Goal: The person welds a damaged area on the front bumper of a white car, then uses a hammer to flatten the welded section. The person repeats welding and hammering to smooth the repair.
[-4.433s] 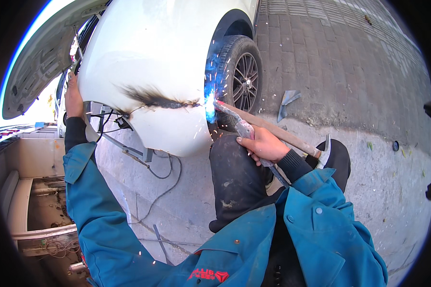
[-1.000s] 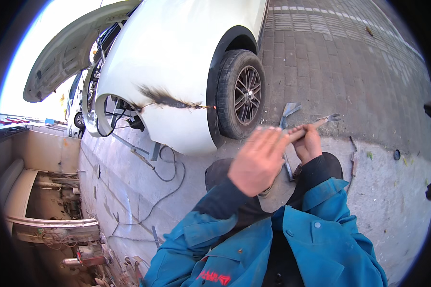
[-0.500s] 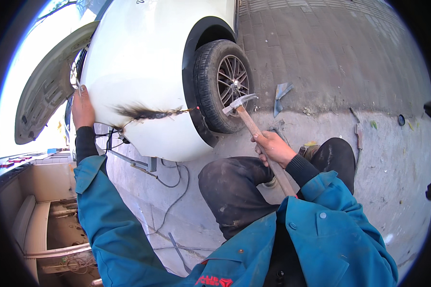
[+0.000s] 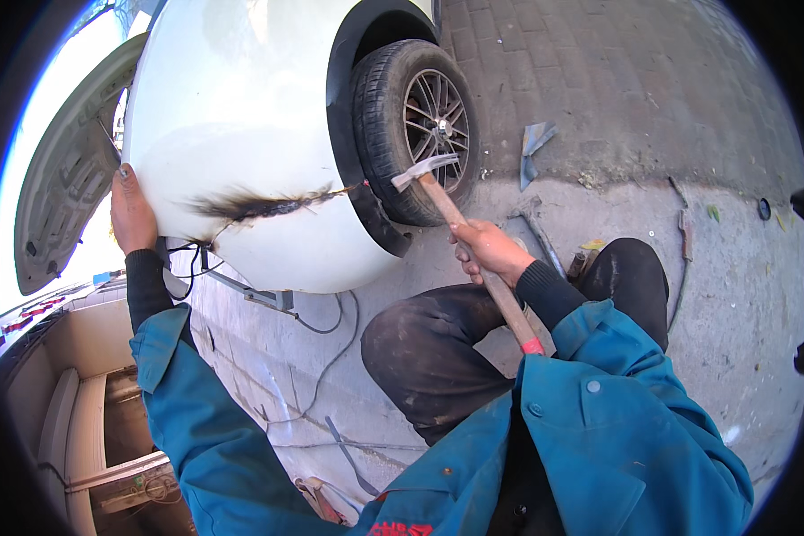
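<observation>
Head view, only one: right hand [image 4: 491, 253] closed round the wooden handle of a claw hammer [image 4: 507, 308], about mid-handle; some fingers are hidden under the grip. Hammer slants up and left, its metal head in front of the tyre [image 4: 380, 125] and partly over the spoked wheel rim [image 4: 433, 121]; can't tell if it touches either. Red-banded handle end sits at the jacket [image 4: 598, 429], very tip hard to make out. Left hand [image 4: 132, 214] is at the front edge of the white car panel [image 4: 241, 98], thumb up, other fingers mostly out of sight; can't tell whether it grips or just presses. Panel runs off the top of the picture. Dark scorch mark [image 4: 263, 205] crosses its lower part, fuzzy along the upper side, with a small reddish spot at the wheel-arch end. Raised hood [image 4: 67, 192] on the left, background behind it washed out. Floor near the right knee: a second hammer-like tool [image 4: 543, 237], lower part close to the trouser leg, shape unclear. Beyond it a bent metal piece [image 4: 533, 154]; farther right a holder on a cable [image 4: 685, 234], lower run unclear. Metal strip [image 4: 348, 456] low down beside the left sleeve [image 4: 210, 420], near a pale and red object [image 4: 326, 502] mostly covered by the jacket, kind unclear. Black fisheye rim cuts the corners.
</observation>
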### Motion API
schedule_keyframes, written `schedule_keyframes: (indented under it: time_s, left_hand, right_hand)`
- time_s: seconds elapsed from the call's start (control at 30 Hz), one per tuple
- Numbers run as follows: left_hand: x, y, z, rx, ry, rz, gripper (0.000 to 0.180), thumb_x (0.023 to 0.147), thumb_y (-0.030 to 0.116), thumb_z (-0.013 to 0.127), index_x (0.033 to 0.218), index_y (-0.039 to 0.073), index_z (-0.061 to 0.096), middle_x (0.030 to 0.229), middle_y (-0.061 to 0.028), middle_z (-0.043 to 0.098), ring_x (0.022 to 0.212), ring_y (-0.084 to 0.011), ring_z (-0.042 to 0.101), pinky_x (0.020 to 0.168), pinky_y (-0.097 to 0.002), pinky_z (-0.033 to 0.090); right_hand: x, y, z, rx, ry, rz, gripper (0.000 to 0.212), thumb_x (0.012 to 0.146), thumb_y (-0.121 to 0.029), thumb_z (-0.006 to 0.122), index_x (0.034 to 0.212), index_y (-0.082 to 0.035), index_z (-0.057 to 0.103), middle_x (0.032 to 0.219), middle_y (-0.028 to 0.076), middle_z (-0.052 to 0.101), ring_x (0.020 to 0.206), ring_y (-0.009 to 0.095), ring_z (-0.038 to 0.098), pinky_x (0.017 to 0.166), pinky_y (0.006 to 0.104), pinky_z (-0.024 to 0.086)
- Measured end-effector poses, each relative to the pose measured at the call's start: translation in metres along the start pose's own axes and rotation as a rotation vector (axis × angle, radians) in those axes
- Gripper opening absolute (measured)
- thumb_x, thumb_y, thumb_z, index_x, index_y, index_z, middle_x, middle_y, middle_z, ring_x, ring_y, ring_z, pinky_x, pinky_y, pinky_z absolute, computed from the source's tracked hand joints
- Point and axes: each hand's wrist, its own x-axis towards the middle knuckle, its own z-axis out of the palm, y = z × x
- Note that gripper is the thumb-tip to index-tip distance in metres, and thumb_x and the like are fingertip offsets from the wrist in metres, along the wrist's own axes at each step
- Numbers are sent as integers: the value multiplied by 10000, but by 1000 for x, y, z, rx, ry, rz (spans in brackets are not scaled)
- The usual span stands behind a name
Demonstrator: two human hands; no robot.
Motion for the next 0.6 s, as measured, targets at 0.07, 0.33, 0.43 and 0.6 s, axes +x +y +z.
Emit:
schedule_keyframes:
  time_s: [0.07,0.33,0.43,0.6]
  left_hand:
    - [0,0,0,7,1,-7,947,1071,797,307,1444,-10,634,1362,-256,703,1262,-405,661,1119,-451,446]
    - [5,-6,1,-50,-10,-69,933,1074,789,304,1481,11,616,1408,-252,682,1302,-411,637,1140,-448,430]
    - [4,-5,1,-27,4,-90,929,1077,784,312,1501,11,604,1427,-253,672,1318,-412,630,1149,-447,426]
    - [5,-6,0,-6,-33,-96,961,1070,801,290,1524,7,583,1451,-264,655,1354,-410,614,1171,-454,409]
  right_hand:
    - [3,-4,-4,122,151,-84,310,1140,-382,524,1123,-72,502,772,3,491,518,100,469,421,295,441]
    - [8,10,6,-94,-84,-1,328,1128,-393,540,1072,-72,506,746,31,525,495,118,523,409,324,476]
    - [10,-1,-5,-48,49,-77,319,1132,-391,529,1076,-79,501,750,27,518,505,118,520,412,316,468]
    - [13,-6,-1,183,374,-239,305,1136,-384,519,1087,-86,479,789,30,522,543,126,539,415,335,466]
